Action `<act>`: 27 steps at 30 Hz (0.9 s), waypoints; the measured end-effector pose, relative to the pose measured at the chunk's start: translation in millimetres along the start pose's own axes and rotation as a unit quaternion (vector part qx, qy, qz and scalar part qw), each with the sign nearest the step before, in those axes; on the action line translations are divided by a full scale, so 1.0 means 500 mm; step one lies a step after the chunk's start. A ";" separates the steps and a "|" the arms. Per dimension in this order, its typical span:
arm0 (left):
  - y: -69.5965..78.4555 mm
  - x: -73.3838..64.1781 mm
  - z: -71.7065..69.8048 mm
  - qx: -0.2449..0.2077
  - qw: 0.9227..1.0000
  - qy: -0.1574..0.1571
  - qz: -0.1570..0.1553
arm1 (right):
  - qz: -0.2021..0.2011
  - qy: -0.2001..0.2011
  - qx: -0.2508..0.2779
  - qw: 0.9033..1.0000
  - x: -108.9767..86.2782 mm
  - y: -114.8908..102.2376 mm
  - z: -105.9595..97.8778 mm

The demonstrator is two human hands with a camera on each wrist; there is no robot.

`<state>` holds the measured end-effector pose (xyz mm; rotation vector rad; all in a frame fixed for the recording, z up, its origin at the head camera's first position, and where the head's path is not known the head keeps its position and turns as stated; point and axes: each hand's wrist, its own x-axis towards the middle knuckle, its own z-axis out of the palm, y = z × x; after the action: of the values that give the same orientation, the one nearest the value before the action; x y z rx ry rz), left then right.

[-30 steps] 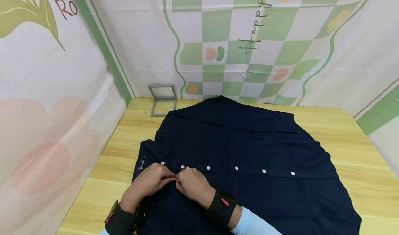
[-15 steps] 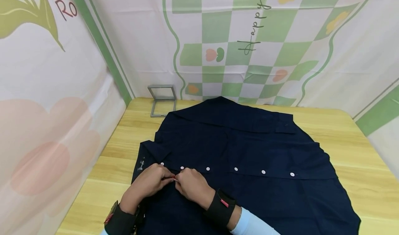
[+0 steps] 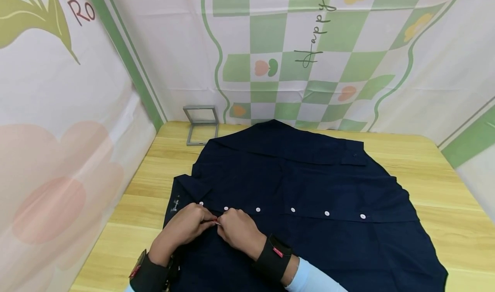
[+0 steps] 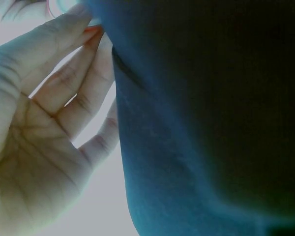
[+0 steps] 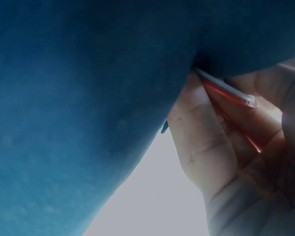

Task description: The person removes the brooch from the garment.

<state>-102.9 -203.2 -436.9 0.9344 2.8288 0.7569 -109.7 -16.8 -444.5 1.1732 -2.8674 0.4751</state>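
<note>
A dark navy button-up shirt lies spread on the wooden table, a row of white buttons along its front. Just below this row, my left hand and right hand meet at a small red-and-white badge. In the left wrist view, my thumb and fingers pinch the round red rim of the badge beside the cloth. The right wrist view shows the fingers of my right hand gripping the badge edge-on, right against the fabric. Its back is mostly hidden.
An open grey frame stands at the table's back left. Near the shirt collar sits a small silver ornament. Patterned cloth walls rise behind and to the left of the wooden table.
</note>
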 end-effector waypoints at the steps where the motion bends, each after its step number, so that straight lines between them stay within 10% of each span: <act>1: 0.000 0.000 0.000 0.001 1.000 0.001 0.000 | 0.000 0.001 -0.001 1.000 0.000 0.000 0.001; 27: 0.002 -0.002 -0.001 -0.007 1.000 0.000 0.000 | 0.001 -0.004 -0.001 1.000 -0.001 -0.002 -0.001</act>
<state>-101.7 -203.2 -436.2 0.9325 2.8196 0.7774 -108.8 -17.2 -444.0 1.1737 -2.8752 0.4682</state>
